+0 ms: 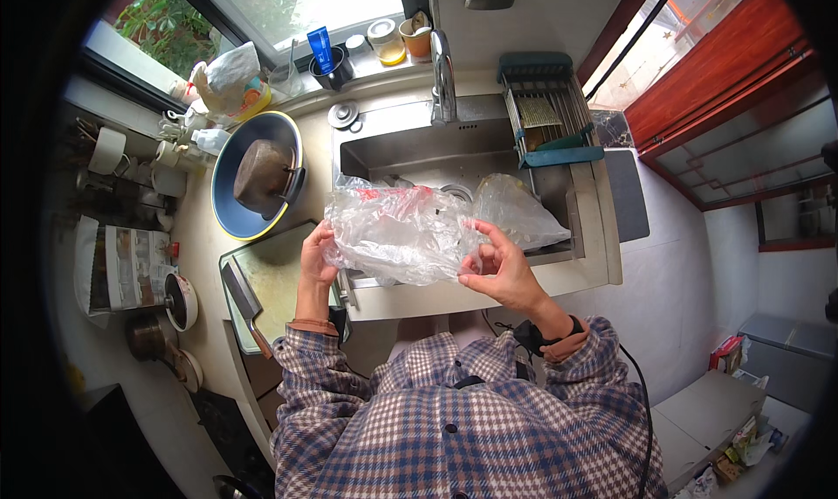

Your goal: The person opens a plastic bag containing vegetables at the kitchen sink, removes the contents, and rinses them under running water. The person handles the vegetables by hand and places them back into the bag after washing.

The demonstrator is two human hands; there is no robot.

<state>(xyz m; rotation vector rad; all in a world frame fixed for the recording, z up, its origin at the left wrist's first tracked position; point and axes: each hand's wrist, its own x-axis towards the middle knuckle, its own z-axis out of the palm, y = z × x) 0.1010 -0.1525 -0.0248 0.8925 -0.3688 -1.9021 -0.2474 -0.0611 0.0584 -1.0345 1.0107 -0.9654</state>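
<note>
Between my two hands a crumpled clear plastic bag (pixel 406 237) with red print is spread over the front of the sink. My left hand (pixel 319 255) grips its left edge. The right edge is held by my right hand (pixel 501 266), with thumb and fingers curled around the film. A second clear plastic bag (pixel 514 214) lies in the sink just beyond my right hand, bunched into a pointed shape. The stainless steel sink (pixel 419 148) is partly hidden under both bags, and its drain shows only in part.
A chrome faucet (pixel 443 73) rises behind the sink. A drying rack (pixel 550 112) straddles its right side. On the left, a blue basin (pixel 226 194) holds a metal pot (pixel 262 177). A cleaver (pixel 242 293) lies on the cutting board (pixel 281 263).
</note>
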